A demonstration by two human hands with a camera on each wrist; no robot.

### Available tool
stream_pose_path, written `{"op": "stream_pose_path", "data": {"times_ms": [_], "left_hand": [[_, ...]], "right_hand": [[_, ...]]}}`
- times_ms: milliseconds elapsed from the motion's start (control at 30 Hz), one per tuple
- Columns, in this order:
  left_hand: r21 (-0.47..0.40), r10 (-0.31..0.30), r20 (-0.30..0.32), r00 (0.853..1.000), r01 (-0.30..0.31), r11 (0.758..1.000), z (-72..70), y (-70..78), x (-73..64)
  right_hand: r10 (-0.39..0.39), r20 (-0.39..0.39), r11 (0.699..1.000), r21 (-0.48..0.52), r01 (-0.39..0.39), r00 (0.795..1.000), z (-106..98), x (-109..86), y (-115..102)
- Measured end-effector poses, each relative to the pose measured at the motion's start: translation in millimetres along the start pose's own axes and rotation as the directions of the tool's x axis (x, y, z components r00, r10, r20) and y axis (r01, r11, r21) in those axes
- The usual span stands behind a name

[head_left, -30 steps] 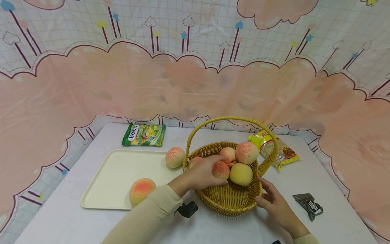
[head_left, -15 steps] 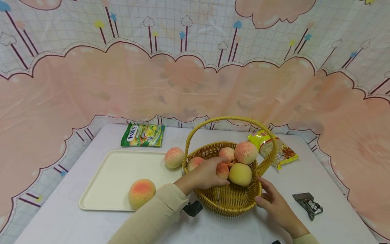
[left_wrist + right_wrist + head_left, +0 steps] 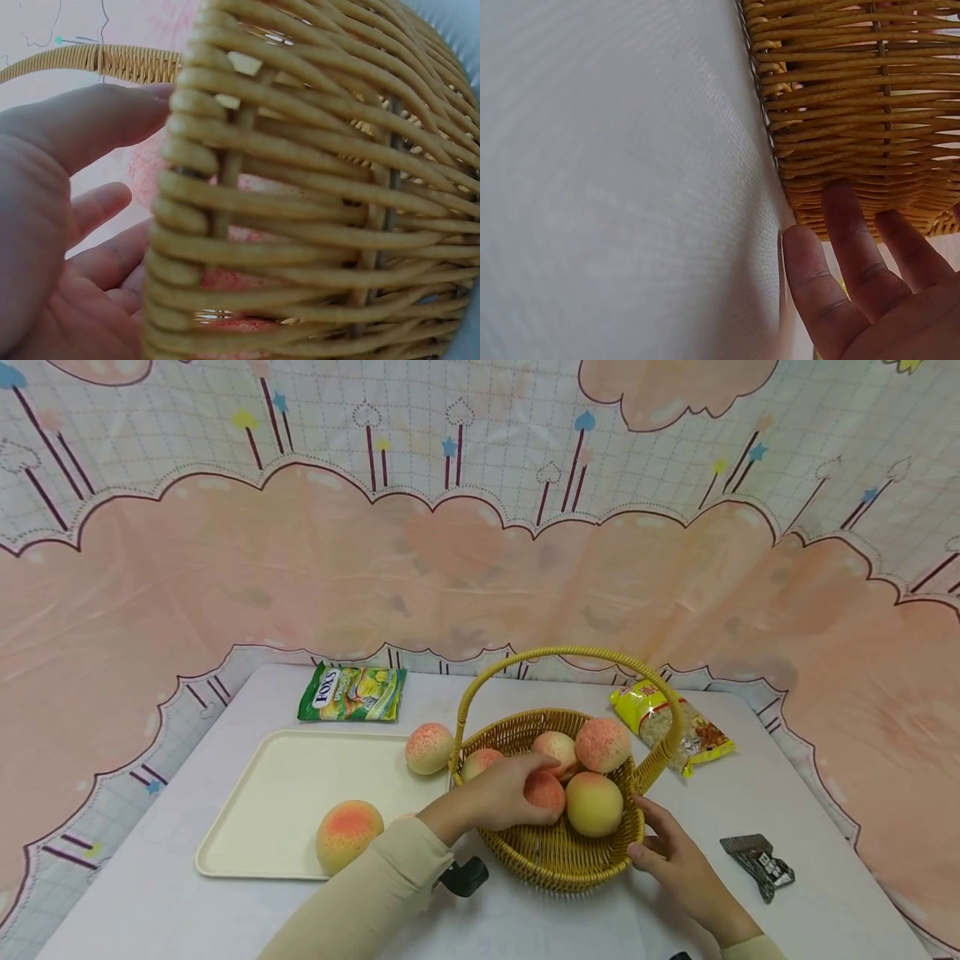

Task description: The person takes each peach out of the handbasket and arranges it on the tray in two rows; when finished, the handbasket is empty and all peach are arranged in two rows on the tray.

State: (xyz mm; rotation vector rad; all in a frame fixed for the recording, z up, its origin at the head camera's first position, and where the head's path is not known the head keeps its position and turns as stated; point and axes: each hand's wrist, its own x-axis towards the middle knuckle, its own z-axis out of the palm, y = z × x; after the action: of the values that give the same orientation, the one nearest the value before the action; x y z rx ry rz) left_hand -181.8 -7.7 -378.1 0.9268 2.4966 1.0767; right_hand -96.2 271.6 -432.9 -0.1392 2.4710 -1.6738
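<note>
A wicker basket (image 3: 525, 860) with a tall arched handle (image 3: 577, 652) stands on the table with several peaches inside. My left hand (image 3: 491, 795) reaches over its left side and holds a red peach (image 3: 545, 795) between thumb and fingers. Beside that lies a yellowish peach (image 3: 595, 804); pinker peaches (image 3: 602, 745) lie behind. Another peach (image 3: 482, 762) sits at the left, partly behind my hand. In the left wrist view, basket weave (image 3: 300, 187) hides most of the fruit. My right hand (image 3: 686, 864) touches the basket's right side, its extended fingers (image 3: 847, 232) against the outer wall.
A cream tray (image 3: 292, 777) at the left bears a large peach (image 3: 349, 837). One more peach (image 3: 429, 748) lies between tray and basket. A green candy bag (image 3: 352, 692) lies at the back, a yellow snack bag (image 3: 678, 727) behind the basket, a black packet (image 3: 759, 864) to the right.
Inside the basket the yellowish peach and the pink one behind it have shifted slightly nearer and turned. My left hand has drawn slightly left around the red peach. My right hand stays put.
</note>
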Motion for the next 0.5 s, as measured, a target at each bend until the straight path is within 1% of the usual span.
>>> {"op": "stream_pose_path", "data": {"times_ms": [167,300,500], "left_hand": [[-0.015,0.002,0.002,1.0,-0.002,1.0,-0.4,-0.4,-1.8],[-0.003,-0.002,0.002,1.0,0.002,1.0,1.5,-1.6,0.3],[0.027,-0.034,0.018,0.999,0.034,0.999,4.5,-3.5,5.7]], "right_hand": [[0.002,-0.001,1.0,0.002,-0.002,1.0,0.1,0.5,0.6],[0.003,-0.001,1.0,0.002,-0.003,1.0,-0.1,0.7,1.2],[0.008,0.001,1.0,0.007,-0.008,1.0,-0.5,1.3,1.5]]}}
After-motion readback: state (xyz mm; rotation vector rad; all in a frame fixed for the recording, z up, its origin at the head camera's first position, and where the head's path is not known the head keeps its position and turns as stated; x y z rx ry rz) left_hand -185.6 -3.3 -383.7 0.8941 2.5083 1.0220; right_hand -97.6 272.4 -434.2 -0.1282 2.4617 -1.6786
